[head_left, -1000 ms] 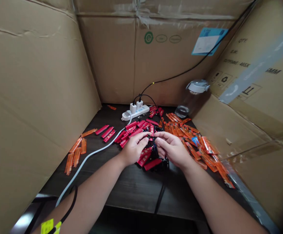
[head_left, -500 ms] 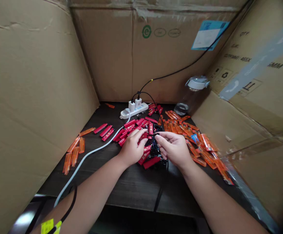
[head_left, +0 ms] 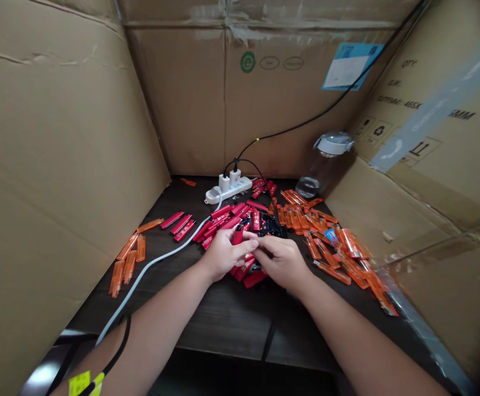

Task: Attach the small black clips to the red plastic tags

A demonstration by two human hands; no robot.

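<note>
Cardboard walls box in the back and both sides of a dark worktop, pretty cluttered setup. Left hand has a red piece gripped upright, above the middle of the worktop towards the front edge. Right hand has its fingers bent in, tips up against the left fingertips; honestly can't tell if anything's pinched in there. Just behind the hands there's a red pile with some black parts mixed in. Loads of orange pieces run along the right edge, and a few more orange ones sit by the left edge. Power strip is near the back edge, clear bottle at the back right corner.
</note>
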